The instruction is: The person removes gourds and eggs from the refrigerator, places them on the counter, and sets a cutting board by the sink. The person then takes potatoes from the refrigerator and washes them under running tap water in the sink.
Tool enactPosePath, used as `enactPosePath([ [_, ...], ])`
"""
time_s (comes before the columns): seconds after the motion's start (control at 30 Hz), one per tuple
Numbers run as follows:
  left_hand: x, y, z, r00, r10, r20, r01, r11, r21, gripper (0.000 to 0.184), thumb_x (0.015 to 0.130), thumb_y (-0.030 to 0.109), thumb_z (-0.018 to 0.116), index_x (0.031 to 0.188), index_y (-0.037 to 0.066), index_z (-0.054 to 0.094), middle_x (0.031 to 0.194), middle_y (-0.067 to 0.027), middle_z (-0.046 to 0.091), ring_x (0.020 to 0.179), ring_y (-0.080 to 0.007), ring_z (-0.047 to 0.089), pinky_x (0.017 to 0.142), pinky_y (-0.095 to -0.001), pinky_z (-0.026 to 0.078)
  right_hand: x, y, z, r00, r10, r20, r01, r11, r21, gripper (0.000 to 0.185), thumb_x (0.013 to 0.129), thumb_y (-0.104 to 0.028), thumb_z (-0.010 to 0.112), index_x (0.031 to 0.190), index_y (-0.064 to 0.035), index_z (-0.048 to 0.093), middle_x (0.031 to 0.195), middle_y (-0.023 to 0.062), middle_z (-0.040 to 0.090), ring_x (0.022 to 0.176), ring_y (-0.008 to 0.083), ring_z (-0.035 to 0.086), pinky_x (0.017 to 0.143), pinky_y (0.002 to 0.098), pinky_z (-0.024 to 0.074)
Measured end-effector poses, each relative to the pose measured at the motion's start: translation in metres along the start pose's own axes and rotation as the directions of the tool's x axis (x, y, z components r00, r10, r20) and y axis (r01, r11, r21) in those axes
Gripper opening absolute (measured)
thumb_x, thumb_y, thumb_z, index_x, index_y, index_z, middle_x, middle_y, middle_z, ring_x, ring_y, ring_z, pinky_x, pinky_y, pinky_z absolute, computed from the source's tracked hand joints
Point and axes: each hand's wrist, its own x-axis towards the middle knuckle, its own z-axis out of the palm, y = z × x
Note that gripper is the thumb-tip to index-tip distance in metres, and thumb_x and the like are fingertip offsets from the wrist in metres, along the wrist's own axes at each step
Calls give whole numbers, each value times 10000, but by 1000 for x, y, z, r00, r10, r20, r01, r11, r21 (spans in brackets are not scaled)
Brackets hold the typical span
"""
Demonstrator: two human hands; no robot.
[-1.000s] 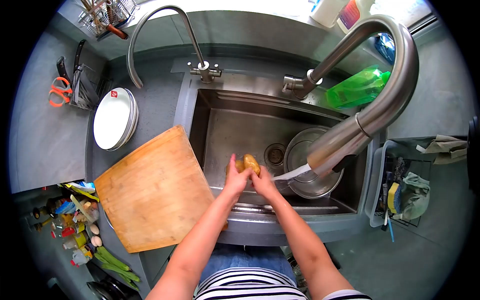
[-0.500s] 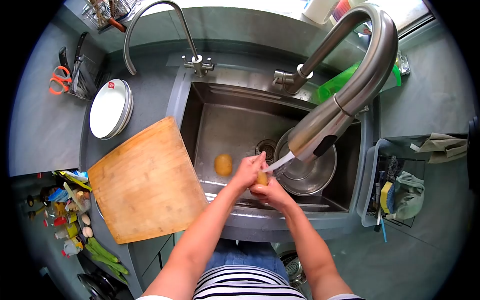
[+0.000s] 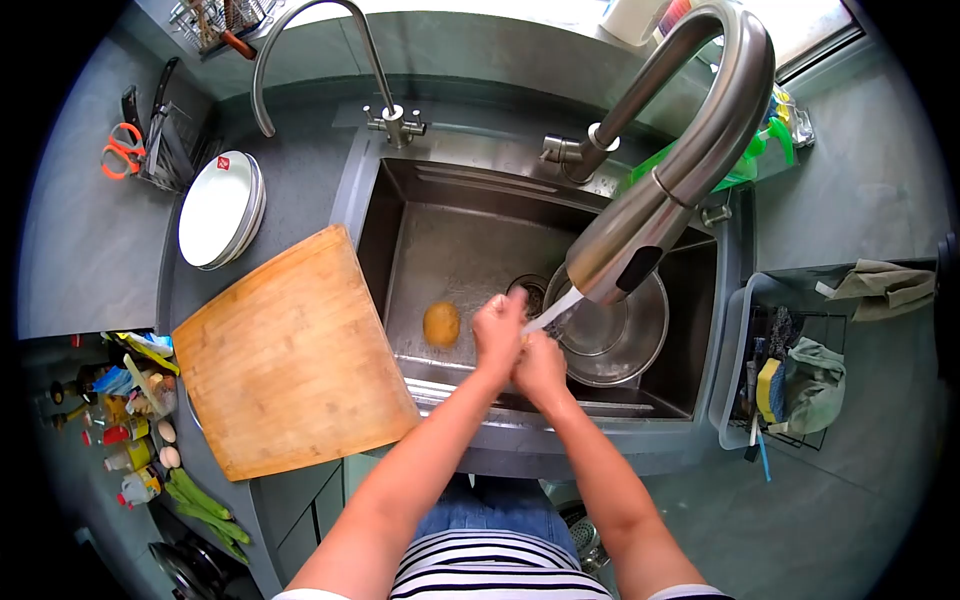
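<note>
Under the stream from the large pull-out faucet (image 3: pixel 620 245), my hands meet over the sink (image 3: pixel 450 235). My left hand (image 3: pixel 497 335) is closed, its thumb blurred by motion. Close beside it, my right hand (image 3: pixel 541 366) is curled, with its back toward me. Between them they hold a small yellow potato, now almost wholly hidden by the fingers. Another potato (image 3: pixel 441 325) lies on the sink floor to the left. A round metal pot (image 3: pixel 640 350) stands in the sink on the right, partly under the faucet head.
A wooden cutting board (image 3: pixel 290 360) overlaps the sink's left edge. Behind it are stacked white plates (image 3: pixel 215 215) and orange-handled scissors (image 3: pixel 123 150). A thin curved tap (image 3: pixel 370 50) rises at the back. On the right hangs a caddy (image 3: pixel 735 370) with a sponge (image 3: pixel 769 390) and cloth (image 3: pixel 815 385).
Both hands have turned and drawn together, covering the potato that showed between them before. Water still runs onto them. The whole view has shifted slightly.
</note>
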Motion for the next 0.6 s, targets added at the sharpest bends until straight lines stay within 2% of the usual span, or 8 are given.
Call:
enactPosePath([
  [0.03, -10, -3, 8, 958, 261, -118, -251, 963, 98, 297, 854, 272, 725, 826, 35, 548, 725, -49, 565, 656, -122, 502, 615, -290, 448, 3, -6, -3, 997, 28, -77, -41, 985, -168, 438, 761, -224, 725, 1088, -5, 531, 813, 237, 671, 827, 412, 670, 674, 502, 495],
  [0.1, -27, 2, 12, 974, 179, -142, -162, 979, 124, 185, 869, 111, 696, 879, 43, 524, 833, -24, 551, 768, -95, 490, 682, -259, 450, 5, -11, -7, 996, -14, -92, 14, 1000, -5, 417, 794, -173, 677, 1120, -1, 481, 868, 258, 665, 869, 473, 625, 698, 531, 482],
  [0.17, -28, 16, 5, 992, 127, -17, -125, 988, 95, 185, 902, 167, 670, 883, 48, 529, 822, -22, 551, 752, -96, 496, 679, -266, 453, 0, -3, 0, 967, -170, -192, 206, 960, 190, 395, 807, -152, 659, 1114, 7, 469, 879, 265, 658, 860, 487, 617, 701, 529, 482],
  [0.3, -11, 12, -15, 982, -63, 177, 89, 985, -147, 262, 974, 313, 574, 895, 66, 537, 812, -27, 557, 721, -105, 512, 671, -279, 459, -15, -14, -8, 969, -230, -92, 247, 900, 360, 407, 810, -116, 651, 1137, 17, 448, 1017, 313, 605, 968, 495, 579, 751, 491, 476],
  [0.33, -4, 8, -17, 975, -109, 194, 153, 962, -225, 366, 997, 431, 491, 886, 86, 545, 803, -35, 573, 714, -123, 538, 663, -286, 470, -18, -9, -11, 975, -223, 3, 205, 899, 387, 409, 869, -126, 620, 1198, 25, 431, 1043, 289, 590, 974, 443, 607, 778, 460, 479],
  [0.43, 8, -1, -33, 882, -305, 358, 449, 774, -446, 390, 990, 462, 481, 867, 99, 549, 804, -43, 587, 726, -153, 564, 675, -301, 486, -25, -12, -17, 945, -121, 305, -94, 791, 605, 461, 949, -185, 575, 1318, 8, 379, 1070, 98, 591, 855, 223, 610, 764, 365, 503],
  [0.57, 3, -2, -32, 913, -228, 339, 351, 862, -364, 378, 998, 455, 464, 897, 100, 549, 851, -50, 589, 776, -158, 566, 728, -296, 484, -23, -3, 17, 972, -181, -151, 234, 813, 534, 306, 1010, -257, 487, 1196, -14, 498, 964, 51, 564, 766, 124, 546, 670, 261, 442],
  [0.6, 0, -6, -31, 938, -142, 315, 250, 909, -334, 340, 1005, 418, 461, 956, 92, 545, 895, -51, 580, 809, -147, 555, 753, -287, 475, -24, -13, 11, 971, -125, -201, 202, 881, 428, 292, 1026, -275, 442, 1082, -10, 550, 940, 40, 565, 775, 110, 525, 691, 274, 441],
])
